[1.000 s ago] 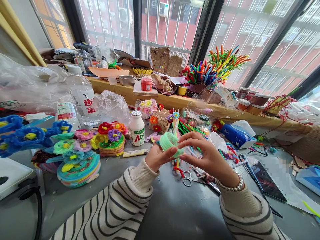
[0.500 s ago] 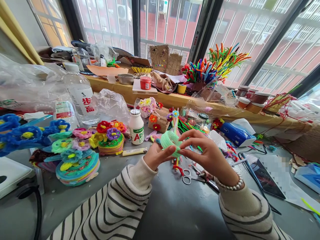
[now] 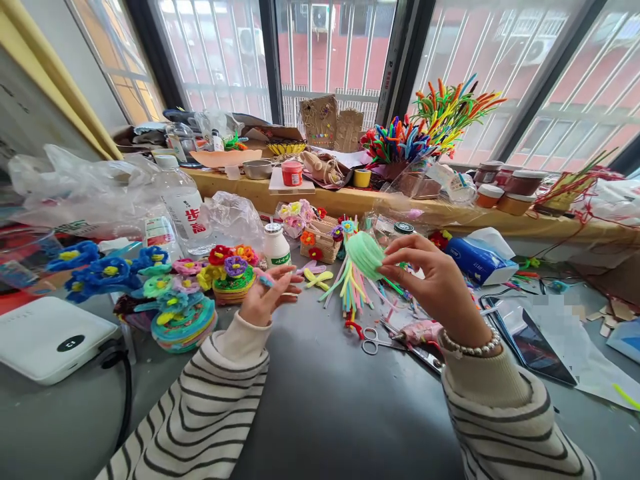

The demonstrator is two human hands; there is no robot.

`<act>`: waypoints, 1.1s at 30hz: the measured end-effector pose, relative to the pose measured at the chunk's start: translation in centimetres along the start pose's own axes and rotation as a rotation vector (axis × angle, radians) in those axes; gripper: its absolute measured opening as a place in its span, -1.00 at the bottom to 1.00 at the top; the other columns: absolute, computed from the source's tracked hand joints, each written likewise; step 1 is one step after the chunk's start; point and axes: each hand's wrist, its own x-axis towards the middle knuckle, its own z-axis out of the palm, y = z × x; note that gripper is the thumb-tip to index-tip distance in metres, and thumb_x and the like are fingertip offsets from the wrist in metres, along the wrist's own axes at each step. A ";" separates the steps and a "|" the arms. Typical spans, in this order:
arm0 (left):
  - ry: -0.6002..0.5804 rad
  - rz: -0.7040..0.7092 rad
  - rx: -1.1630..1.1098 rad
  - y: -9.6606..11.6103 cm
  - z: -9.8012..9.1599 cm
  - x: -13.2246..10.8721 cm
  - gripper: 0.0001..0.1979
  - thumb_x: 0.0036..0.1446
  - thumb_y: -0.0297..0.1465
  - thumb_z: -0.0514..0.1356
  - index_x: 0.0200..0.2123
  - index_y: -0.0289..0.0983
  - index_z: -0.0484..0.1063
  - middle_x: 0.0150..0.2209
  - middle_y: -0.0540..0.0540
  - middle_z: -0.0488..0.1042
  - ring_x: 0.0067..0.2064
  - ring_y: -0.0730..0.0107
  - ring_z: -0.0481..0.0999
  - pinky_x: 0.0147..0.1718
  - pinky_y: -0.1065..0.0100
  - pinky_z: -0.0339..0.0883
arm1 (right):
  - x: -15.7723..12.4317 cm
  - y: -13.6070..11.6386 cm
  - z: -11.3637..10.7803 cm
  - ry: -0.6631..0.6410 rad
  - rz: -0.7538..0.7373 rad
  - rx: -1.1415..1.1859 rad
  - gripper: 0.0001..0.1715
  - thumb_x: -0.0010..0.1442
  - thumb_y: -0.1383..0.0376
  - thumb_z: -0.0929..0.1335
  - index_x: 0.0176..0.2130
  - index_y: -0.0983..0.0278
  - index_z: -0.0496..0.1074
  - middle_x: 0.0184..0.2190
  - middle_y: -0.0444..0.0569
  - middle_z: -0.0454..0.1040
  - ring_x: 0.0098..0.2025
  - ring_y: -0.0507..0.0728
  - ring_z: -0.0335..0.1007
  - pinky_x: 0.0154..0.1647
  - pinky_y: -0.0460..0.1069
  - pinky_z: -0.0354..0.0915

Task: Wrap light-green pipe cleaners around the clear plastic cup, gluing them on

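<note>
A pale green coil of pipe cleaner [image 3: 364,255], shaped like a short round cup, hangs in the air above the table. My right hand [image 3: 425,273] pinches its right edge between thumb and fingers. To the left, my left hand [image 3: 270,295] is apart from the coil, palm turned up and fingers spread. A small blue and pink thing [image 3: 264,278] shows at its fingers; I cannot make out what it is. Below the coil lies a bunch of pastel pipe cleaners [image 3: 350,290]. Scissors [image 3: 383,341] rest on the table under my right hand.
Pipe-cleaner flowers on round coiled bases [image 3: 184,325] stand at left, near a white device [image 3: 55,340] with a black cable. Behind are a water bottle [image 3: 185,213] and a white drink bottle [image 3: 277,245]. A tissue pack [image 3: 477,257] and a tablet [image 3: 537,343] lie at right.
My left hand has let go of the green coil and moved left, its fingers opening. My right hand now holds the coil alone, slightly higher and further right.
</note>
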 end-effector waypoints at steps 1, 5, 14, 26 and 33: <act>0.022 0.018 0.027 -0.4 -0.4 -0.5 -0.69 -0.08 -0.26 0.20 -0.25 -0.28 0.31 -0.37 -0.09 0.47 -0.40 0.38 0.48 -0.44 0.38 0.36 | 0.0 -0.1 -0.3 0.009 0.004 -0.009 -0.96 0.01 0.31 0.37 -0.47 0.23 0.42 -0.37 -0.07 0.36 -0.24 0.09 0.29 -0.17 0.06 0.22; 0.023 0.304 0.509 -2.4 -1.1 -3.4 -0.77 -0.01 -0.31 0.12 -0.27 -0.29 0.32 -0.36 -0.15 0.50 -0.29 0.24 0.48 -0.28 0.25 0.34 | -0.2 -0.5 -1.2 -0.092 -0.035 -0.095 -0.95 0.01 0.29 0.36 -0.47 0.22 0.43 -0.32 -0.04 0.39 -0.17 0.14 0.28 -0.12 0.12 0.20; -0.317 0.654 1.286 -4.1 -0.5 -6.3 -0.67 -0.02 -0.42 0.04 -0.12 -0.26 0.26 0.01 -0.15 0.36 0.14 0.13 0.15 0.07 -0.05 0.01 | -0.5 -1.4 -1.9 -0.161 -0.096 -0.249 -0.93 0.04 0.34 0.35 -0.45 0.27 0.44 -0.28 -0.01 0.41 -0.16 0.15 0.25 -0.10 0.12 0.18; -0.393 0.633 1.390 -4.1 -0.4 -6.3 -0.61 0.03 -0.41 -0.03 -0.02 -0.23 0.20 0.00 -0.13 0.38 0.12 0.17 0.19 0.12 -0.10 -0.27 | -0.5 -1.2 -1.8 -0.162 -0.091 -0.250 -0.94 0.04 0.33 0.34 -0.45 0.26 0.43 -0.28 -0.01 0.41 -0.18 0.16 0.26 -0.12 0.12 0.19; -0.428 0.553 1.455 -4.0 0.1 -6.1 -0.54 0.05 -0.38 -0.08 0.07 -0.24 0.12 0.04 -0.12 0.34 0.15 0.08 0.12 0.07 -0.20 -0.28 | -0.4 -1.2 -1.5 -0.157 -0.096 -0.255 -0.95 0.05 0.33 0.34 -0.42 0.26 0.42 -0.28 -0.02 0.41 -0.16 0.15 0.28 -0.09 0.12 0.16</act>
